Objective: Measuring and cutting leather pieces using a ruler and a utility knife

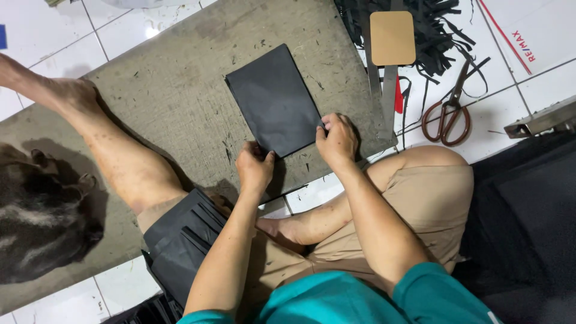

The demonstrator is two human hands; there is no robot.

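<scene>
The sheet (275, 101) under the hands was plain matt black; the board (174, 90) beneath it was dull grey, scored with dark scratches. The floor (36, 36) was white tile with grey joints. The scissors (447, 114) had reddish-brown handles; the pad (392, 37) was tan. The scraps (432, 30) were black, like the stack (180, 240) on the lap. The shorts (420, 210) were beige, the shirt (336, 300) teal

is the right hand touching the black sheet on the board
Touching. The head view shows the right hand with its fingers pressed on the near right edge of the black sheet, no gap visible.
</scene>
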